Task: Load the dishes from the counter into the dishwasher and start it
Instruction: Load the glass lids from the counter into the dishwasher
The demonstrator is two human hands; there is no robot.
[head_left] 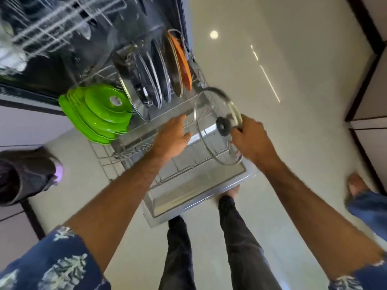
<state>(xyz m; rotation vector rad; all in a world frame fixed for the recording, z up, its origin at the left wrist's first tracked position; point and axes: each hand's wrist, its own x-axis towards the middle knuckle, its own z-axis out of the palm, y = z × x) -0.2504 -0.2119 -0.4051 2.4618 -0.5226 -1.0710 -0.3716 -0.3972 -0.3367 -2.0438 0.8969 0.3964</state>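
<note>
My right hand (250, 139) grips the rim of a glass pot lid (211, 114) with a black knob, holding it tilted on edge above the pulled-out lower rack (129, 155) of the open dishwasher. Beside the lid, my left hand (173, 137) hovers open over the rack with fingers spread and holds nothing. Standing in the rack's far part are dark plates (156, 76), an orange plate (182, 63), a steel-rimmed lid (130, 88) and bright green plates (98, 114). The upper rack (41, 28) shows blurred at top left.
The open dishwasher door (188, 197) lies flat below the rack, above my legs (236, 237). Another person's foot and jeans leg (364, 204) stand on the glossy floor at right. A dark bin-like object (25, 174) sits at left. Cabinets line both sides.
</note>
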